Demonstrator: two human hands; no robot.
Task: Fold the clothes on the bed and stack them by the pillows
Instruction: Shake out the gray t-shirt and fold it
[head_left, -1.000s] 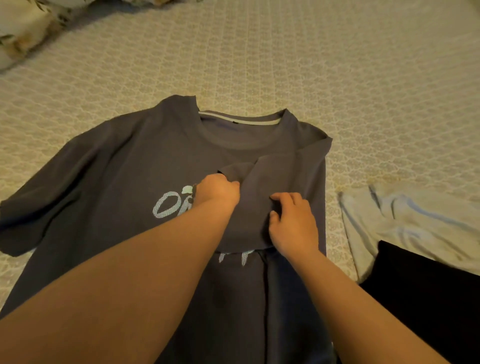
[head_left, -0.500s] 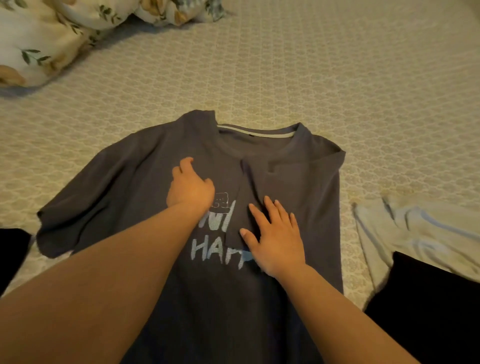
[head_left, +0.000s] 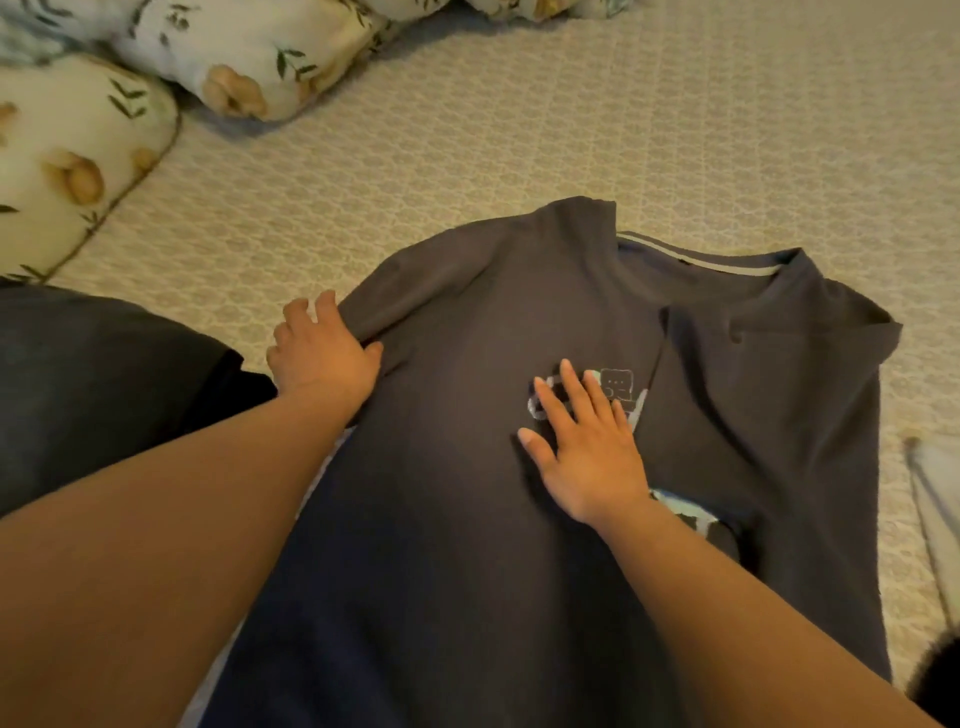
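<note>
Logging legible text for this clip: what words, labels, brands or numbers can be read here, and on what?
Nothing reads in full.
Grey T-shirt, chest print: pale outlined letters and a small square cartoon face, mostly hidden under the right hand and a folded-over flap; unreadable.
Same shirt, lower print: only fragments of strokes show; unreadable.
Pillows: floral pattern, no text.

Dim warm light over beige patterned bedspread (head_left: 519, 130).
</note>
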